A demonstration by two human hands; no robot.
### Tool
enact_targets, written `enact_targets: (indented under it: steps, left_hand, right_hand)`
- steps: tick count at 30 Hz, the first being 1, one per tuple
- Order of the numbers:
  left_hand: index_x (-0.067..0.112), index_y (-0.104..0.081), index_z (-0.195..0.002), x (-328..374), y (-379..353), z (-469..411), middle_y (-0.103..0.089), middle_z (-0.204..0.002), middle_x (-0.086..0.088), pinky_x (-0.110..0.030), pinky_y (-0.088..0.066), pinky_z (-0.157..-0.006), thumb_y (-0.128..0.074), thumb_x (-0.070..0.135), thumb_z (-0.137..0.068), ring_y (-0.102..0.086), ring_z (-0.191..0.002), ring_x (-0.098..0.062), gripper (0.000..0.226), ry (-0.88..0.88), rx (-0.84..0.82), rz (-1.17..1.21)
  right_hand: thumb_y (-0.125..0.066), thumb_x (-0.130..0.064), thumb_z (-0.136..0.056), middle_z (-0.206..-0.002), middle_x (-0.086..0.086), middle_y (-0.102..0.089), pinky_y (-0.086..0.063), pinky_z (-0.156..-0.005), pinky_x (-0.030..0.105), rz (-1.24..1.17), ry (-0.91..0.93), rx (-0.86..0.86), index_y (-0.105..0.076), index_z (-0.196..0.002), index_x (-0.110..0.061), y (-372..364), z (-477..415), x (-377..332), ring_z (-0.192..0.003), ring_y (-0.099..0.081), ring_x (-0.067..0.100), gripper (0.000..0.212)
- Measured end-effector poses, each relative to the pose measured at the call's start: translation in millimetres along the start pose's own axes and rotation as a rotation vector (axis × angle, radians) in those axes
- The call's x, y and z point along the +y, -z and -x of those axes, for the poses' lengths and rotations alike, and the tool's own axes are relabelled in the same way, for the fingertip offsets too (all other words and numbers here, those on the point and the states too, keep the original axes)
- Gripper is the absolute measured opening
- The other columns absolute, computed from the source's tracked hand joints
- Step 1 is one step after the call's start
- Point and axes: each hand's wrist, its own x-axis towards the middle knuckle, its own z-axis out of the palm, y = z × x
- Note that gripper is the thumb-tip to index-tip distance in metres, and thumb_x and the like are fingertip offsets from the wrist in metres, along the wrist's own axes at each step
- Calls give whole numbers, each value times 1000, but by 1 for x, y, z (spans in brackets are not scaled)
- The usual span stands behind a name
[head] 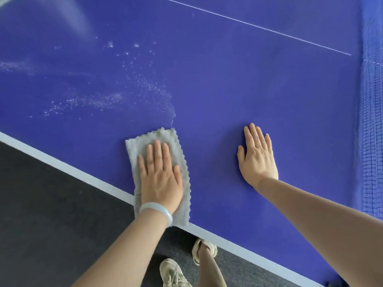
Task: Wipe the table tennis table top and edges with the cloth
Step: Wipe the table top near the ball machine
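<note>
The blue table tennis table [238,83] fills most of the view, with a white band along its near edge. A grey cloth [145,139] lies flat on the top beside that edge. My left hand [160,175] presses down on the cloth with straight fingers; a pale bangle sits on that wrist. My right hand [257,156] rests flat on the bare blue surface, a little to the right of the cloth. White droplets and smears [116,98] spread over the top beyond and left of the cloth.
The blue net [372,125] runs along the right side of the table. A thin white centre line [255,26] crosses the far part of the top. Dark carpet floor [47,214] lies below the table edge, where my shoes [174,274] show.
</note>
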Motion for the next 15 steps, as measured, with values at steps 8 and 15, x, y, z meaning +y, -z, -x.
enact_targets:
  steps: [8,15]
  left_hand:
    - [19,-8,-158,33,-8,10,2,-166,-2,-47,-12,-121,-23,41,-103,6,-152,-18,61,-625,-35,48]
    - [18,3,-157,-46,8,-72,8,-165,-3,-46,-2,-123,0,42,-98,9,-152,-20,64,-140,-6,-58]
  right_hand:
    - [-25,-33,-103,-166,-4,-2,11,-122,28,-13,17,12,-11,-159,-16,-2,-1,4,-152,6,10,60]
    - [-23,-34,-102,-166,-6,1,15,-121,26,10,0,5,-9,-159,-17,-4,-2,2,-150,11,4,62]
